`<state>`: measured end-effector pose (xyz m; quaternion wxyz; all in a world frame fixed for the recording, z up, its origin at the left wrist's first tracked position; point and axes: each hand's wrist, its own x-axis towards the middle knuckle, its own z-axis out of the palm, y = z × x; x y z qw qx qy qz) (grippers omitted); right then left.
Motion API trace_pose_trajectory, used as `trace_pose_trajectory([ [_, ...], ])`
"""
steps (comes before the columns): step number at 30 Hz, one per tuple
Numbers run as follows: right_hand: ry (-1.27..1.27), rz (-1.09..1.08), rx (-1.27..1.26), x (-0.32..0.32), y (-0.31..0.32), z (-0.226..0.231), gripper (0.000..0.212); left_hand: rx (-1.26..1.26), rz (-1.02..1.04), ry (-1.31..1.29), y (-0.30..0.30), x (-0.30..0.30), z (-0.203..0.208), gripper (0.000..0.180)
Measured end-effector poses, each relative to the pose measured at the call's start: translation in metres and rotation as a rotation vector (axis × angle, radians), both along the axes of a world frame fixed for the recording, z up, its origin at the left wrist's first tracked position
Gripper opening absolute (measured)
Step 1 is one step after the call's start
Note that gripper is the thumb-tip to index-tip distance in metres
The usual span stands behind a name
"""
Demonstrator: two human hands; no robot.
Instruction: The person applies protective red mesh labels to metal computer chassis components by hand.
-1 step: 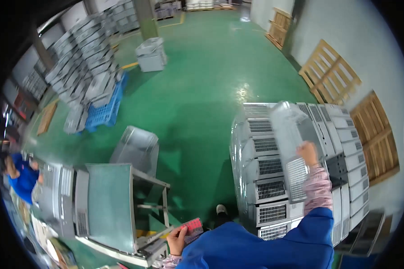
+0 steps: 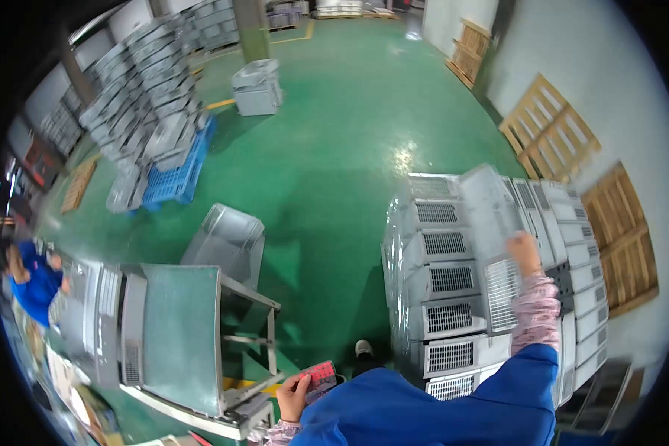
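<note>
In my right hand is the edge of a long light-grey vented panel, with the fingers closed on it. The panel lies slantwise over the stack of similar grey vented panels, its grille end toward me. A dark gap in the stack shows partly beside my right wrist. Low in front of my body, my left hand pinches a small flat card or sheet with red dots. Its lower part is dark.
At left stands a metal-framed table with a grey panel at its far side, and a co-worker in blue beyond. A grey bin-like housing sits behind it. Wooden pallets lean on the right wall; stacked grey parts fill a blue pallet.
My right hand and the panel have moved slightly right, covering more of the dark gap. My left hand keeps its hold on the red-dotted card.
</note>
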<state>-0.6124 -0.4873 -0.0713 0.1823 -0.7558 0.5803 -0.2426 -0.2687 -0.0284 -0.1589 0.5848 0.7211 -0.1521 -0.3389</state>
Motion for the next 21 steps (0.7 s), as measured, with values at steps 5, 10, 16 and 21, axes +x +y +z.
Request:
trace_pose_trajectory([
  [5, -0.352, -0.111, 0.001, 0.012, 0.008, 0.077, 0.029, -0.070, -0.070, -0.051, -0.007, 0.013, 0.008, 0.015],
  [10, -0.395, 0.153, 0.037, 0.140, 0.051, 0.109, 0.030, -0.250, -0.059, -0.140, -0.001, 0.037, 0.030, 0.013],
  [16, -0.291, 0.655, 0.149, 0.304, 0.139, 0.129, 0.028, -0.292, 0.023, -0.423, 0.044, 0.065, 0.055, 0.010],
  [21, -0.091, 1.112, 0.357, 0.408, 0.200, 0.163, 0.032, -0.314, 0.125, -0.806, 0.084, 0.075, 0.091, 0.013],
])
